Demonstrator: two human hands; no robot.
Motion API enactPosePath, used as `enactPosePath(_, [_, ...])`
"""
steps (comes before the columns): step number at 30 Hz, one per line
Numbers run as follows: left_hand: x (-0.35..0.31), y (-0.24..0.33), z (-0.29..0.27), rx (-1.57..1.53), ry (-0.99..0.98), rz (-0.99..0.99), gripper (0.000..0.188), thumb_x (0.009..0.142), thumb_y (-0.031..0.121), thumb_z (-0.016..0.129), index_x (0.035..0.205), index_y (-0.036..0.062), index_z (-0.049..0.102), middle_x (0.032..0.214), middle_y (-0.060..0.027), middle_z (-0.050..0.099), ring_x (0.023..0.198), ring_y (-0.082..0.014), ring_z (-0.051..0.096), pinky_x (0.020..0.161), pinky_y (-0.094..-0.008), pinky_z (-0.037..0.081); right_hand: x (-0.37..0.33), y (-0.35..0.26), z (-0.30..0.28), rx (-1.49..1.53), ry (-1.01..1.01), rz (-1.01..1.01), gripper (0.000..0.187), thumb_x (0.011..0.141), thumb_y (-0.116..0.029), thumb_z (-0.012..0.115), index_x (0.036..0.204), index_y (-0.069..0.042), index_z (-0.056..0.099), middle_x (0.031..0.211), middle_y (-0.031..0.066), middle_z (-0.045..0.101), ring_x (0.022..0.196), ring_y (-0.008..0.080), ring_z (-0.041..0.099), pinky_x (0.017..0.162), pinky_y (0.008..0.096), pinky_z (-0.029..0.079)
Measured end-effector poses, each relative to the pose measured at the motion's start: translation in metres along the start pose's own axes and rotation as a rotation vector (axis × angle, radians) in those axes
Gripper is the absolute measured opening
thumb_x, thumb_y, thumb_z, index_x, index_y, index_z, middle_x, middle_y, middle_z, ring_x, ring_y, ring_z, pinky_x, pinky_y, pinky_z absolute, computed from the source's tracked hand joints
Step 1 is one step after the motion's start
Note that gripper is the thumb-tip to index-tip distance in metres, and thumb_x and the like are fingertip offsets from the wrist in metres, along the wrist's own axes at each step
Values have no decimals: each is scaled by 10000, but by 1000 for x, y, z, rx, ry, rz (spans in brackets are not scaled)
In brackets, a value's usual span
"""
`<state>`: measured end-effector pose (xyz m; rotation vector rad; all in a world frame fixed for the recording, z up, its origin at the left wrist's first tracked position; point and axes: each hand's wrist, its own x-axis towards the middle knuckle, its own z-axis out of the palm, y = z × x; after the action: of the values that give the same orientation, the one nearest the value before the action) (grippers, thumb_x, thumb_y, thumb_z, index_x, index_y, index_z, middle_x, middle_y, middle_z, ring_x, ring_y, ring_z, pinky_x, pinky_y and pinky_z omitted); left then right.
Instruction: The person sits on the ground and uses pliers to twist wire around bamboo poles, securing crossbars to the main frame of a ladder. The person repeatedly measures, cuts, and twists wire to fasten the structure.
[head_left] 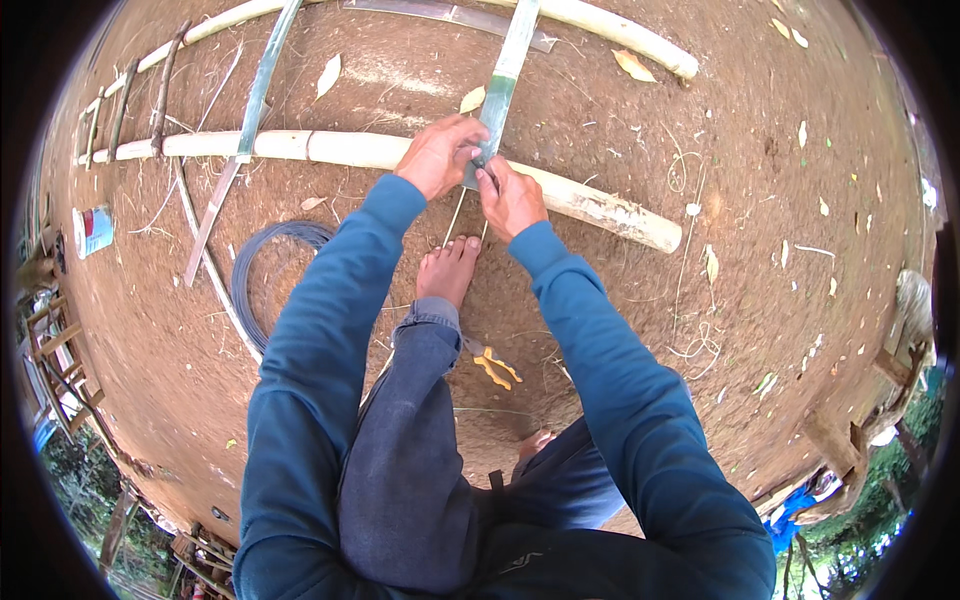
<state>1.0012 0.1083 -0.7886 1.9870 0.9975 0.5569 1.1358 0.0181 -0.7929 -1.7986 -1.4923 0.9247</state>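
Note:
A pale bamboo pole point(350, 149) lies across the ground in front of me, with a green split-bamboo slat point(503, 90) crossing over it. At that crossing my left hand point(440, 157) presses its bent fingers against the slat's left edge. My right hand point(513, 200) meets it from the right, thumb and fingers pinched together by the slat's near end. A small dark thing shows between the fingertips, too hidden to name. Two thin pale strips run from below the slat toward my bare foot point(449, 271).
Pliers with yellow handles point(493, 370) lie beside my leg. A coil of grey-blue wire point(247, 285) rests to the left, near another slat point(262, 88) across the pole. A second pole point(620, 36) lies farther off. A small tin point(94, 230) stands far left.

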Motion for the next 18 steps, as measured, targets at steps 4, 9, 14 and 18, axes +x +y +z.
enactPosePath(4, [1,4,-9,356,-150,320,163,792,-12,578,946,23,618,910,-114,611,889,-304,575,817,-384,473,1,1,0,14,-5,-1,150,891,-196,547,906,-47,559,777,261,596,750,469,567,643,500,445])
enactPosePath(9, [-3,0,-20,452,-255,433,138,779,15,581,909,10,626,882,-111,603,874,-299,571,819,-387,477,3,5,1,-6,-14,-33,136,887,-177,541,922,-48,567,775,259,599,747,468,565,643,501,444])
enactPosePath(14, [-2,6,-17,522,-221,363,133,781,47,582,896,24,644,847,-112,594,850,-298,570,774,-396,489,4,5,-5,-37,-75,-31,142,892,-179,529,925,-42,547,787,255,607,754,468,568,652,513,445])
enactPosePath(18, [-7,7,-13,557,-187,278,119,764,53,599,873,29,639,841,-111,595,844,-298,578,745,-397,501,3,4,-7,-91,-127,-4,161,898,-203,523,930,-46,541,798,252,615,757,467,574,661,521,453])
